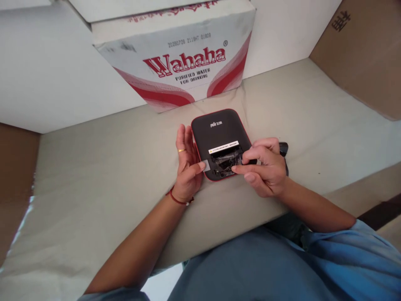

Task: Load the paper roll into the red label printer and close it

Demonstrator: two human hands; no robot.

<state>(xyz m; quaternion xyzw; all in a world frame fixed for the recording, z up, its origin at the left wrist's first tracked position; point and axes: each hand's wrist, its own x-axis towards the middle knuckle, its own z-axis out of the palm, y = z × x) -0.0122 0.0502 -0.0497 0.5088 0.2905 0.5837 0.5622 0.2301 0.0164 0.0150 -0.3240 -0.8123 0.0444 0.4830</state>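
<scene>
A black printer [216,133] with a red edge and a white FEJE logo lies on the cloth-covered table. In its near part is an open compartment [224,161] with dark, shiny parts inside, below a white warning label [223,147]. My left hand [189,165] grips the printer's left side, its thumb pressed on a grey patch [206,165] at the corner and its fingers along the edge. Over the compartment's right side is my right hand [265,167], index fingertip touching inside, thumb apart and other fingers bent. It holds nothing that I can see.
Behind the printer stands a white and red Wahaha water carton [188,67] against a white wall. A black object [283,149] is partly hidden behind my right hand. Brown cardboard [369,54] borders the right side, and another brown panel [15,179] the left.
</scene>
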